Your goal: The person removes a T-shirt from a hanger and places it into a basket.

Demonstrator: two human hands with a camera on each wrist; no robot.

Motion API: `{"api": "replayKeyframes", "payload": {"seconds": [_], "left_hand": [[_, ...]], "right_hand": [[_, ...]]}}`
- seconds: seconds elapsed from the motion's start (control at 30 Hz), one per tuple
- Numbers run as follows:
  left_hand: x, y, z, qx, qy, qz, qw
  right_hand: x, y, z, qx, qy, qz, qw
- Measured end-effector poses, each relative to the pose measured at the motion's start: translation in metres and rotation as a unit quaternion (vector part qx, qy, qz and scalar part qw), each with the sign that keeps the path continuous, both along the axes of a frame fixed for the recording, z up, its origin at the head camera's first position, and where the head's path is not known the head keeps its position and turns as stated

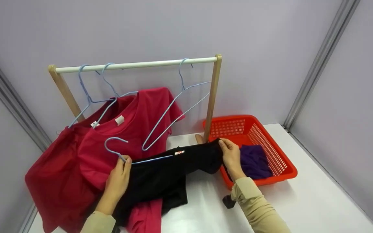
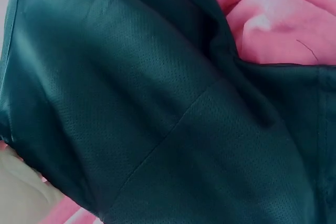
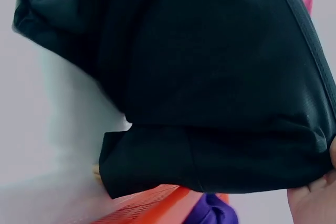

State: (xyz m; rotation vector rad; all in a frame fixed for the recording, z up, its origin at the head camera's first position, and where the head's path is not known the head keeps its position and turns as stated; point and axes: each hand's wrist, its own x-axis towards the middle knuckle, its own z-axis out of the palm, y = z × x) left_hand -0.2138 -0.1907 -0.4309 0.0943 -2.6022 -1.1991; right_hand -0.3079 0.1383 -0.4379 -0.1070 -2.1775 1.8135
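Stretched between both hands is a black T-shirt (image 1: 160,174) with a white label (image 1: 179,152) at its neckline. My left hand (image 1: 119,176) grips the neck of a light blue hanger (image 1: 113,150), whose hook points up and whose bar runs partly inside the shirt's collar. With thumb and fingers my right hand (image 1: 232,157) pinches the shirt's edge at the right, pulling it taut beside the red basket (image 1: 290,173). Dark cloth (image 2: 157,103) fills most of the left wrist view, hiding the left hand. In the right wrist view, fingers (image 3: 310,200) hold the cloth's lower right corner.
A rack with a white rail (image 1: 147,64) and wooden posts stands behind. On it hang a dark red garment (image 1: 60,171), a pink-red T-shirt (image 1: 147,113) and a bare hanger (image 1: 163,121) at the right. Purple cloth (image 1: 254,161) lies in the basket. White walls enclose the table.
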Motion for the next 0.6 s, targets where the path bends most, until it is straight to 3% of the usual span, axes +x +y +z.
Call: {"api": "replayKeyframes", "payload": {"seconds": [0.13, 0.3, 0.6], "left_hand": [[-0.002, 0.001, 0.002, 0.018, 0.018, 0.008, 0.9997], [-0.005, 0.003, 0.002, 0.061, 0.029, 0.027, 0.9974], [-0.014, 0.005, -0.002, 0.123, 0.047, 0.046, 0.9903]], "right_hand": [[-0.001, 0.003, -0.009, 0.047, -0.015, -0.013, 0.9987], [0.000, 0.004, -0.019, 0.113, -0.003, -0.016, 0.9935], [0.004, -0.002, -0.033, 0.160, 0.010, -0.004, 0.9870]]}}
